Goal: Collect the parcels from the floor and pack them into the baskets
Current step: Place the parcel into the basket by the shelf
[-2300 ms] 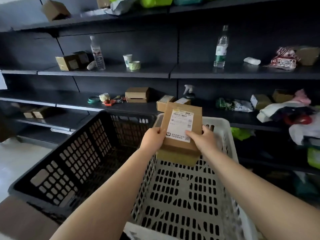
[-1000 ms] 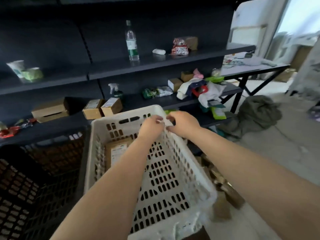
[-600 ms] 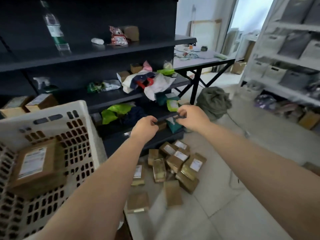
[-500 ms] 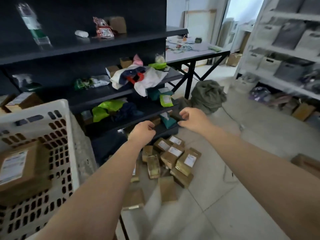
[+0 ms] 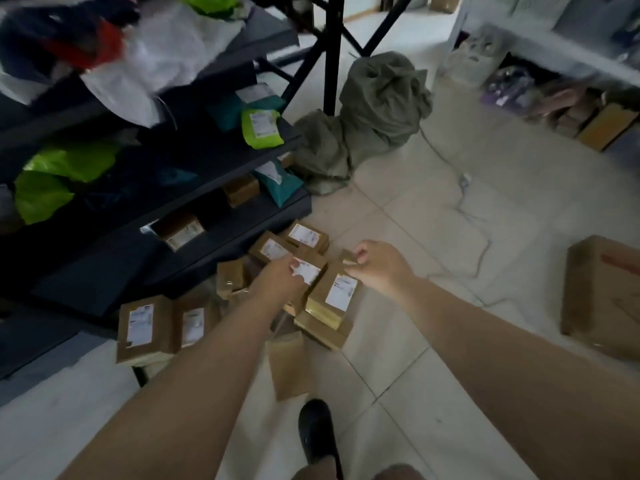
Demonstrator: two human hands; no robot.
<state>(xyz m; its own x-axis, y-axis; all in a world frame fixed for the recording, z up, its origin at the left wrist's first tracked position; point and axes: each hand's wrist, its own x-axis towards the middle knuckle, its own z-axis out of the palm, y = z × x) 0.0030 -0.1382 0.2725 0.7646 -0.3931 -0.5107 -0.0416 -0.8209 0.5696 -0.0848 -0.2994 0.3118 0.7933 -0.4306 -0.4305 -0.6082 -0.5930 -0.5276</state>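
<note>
Both hands reach the floor pile: left hand (image 5: 280,280), fingers curled, touches the labelled parcel (image 5: 309,271); right hand (image 5: 375,268) pinches the neighbouring parcel (image 5: 334,297) at its far corner.

Your tiled floor (image 5: 433,237) carries clustered brown parcels (image 5: 332,296) at centre, a grey-green sack (image 5: 381,102) at 12 o'clock, a large carton (image 5: 602,292) at 3 o'clock.

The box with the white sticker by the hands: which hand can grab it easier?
Probably the right hand: its curled fingers touch the labelled box's top corner. The left hand reaches over the neighbouring box.
</note>
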